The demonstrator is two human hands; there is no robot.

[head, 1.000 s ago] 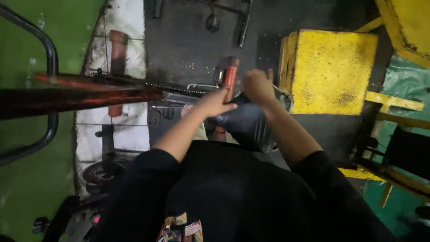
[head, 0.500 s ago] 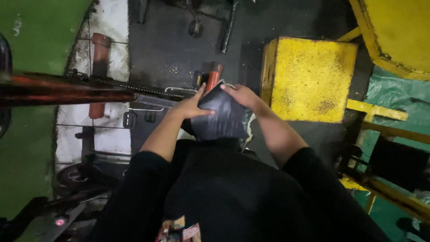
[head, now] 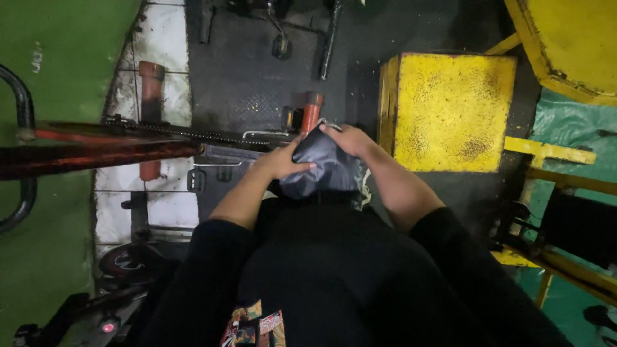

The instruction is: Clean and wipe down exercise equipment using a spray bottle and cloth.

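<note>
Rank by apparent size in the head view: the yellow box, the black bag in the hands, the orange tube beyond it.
1. yellow box
2. black bag, though it is nearer the camera
3. orange tube

Your black bag (head: pixel 328 168) is half hidden: its lower part sinks behind your dark shirt, and you can't tell what's inside. Your left hand (head: pixel 281 164) and right hand (head: pixel 348 139) cover its sides, fingertips lost in the folds. The red bar (head: pixel 96 154) is blurred and cut by the left edge; the yellow box (head: pixel 450 109) blocks the floor behind it.
</note>
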